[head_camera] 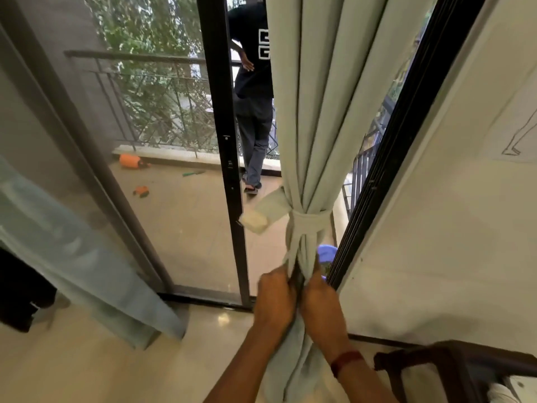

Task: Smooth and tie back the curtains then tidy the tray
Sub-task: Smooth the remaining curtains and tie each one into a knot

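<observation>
The pale green curtain (325,112) hangs in the centre-right of the frame, between the black door frame (225,135) and the dark window frame (406,126) at the right. Its folds are gathered into a narrow bundle by a tie-back (309,218) of the same fabric, wrapped around the bundle just below the middle of the frame. One end of the tie-back sticks out to the left and carries a pale fastening patch (255,221).

Your left hand (274,298) and your right hand (318,299) sit side by side at lower centre, directly below the tie-back. Both hands have their fingers curled into the gathered fabric and grip the curtain. The fingertips are buried in the folds and slightly blurred, so exact finger placement cannot be read. A red wrist band (347,362) circles your right wrist. The lower part of the curtain falls between your forearms toward the bottom edge.

A second, bluish curtain (87,257) hangs loose at lower left. Through the glass in the upper left you see a balcony railing (139,82). On the balcony floor lie an orange object (130,161), a smaller orange object (141,191) and a green item (193,172). A person (252,68) in dark clothes stands on the balcony at upper centre. A purple object (328,253) shows just right of the bundle. A dark wooden chair (453,363) occupies the lower right corner.
</observation>
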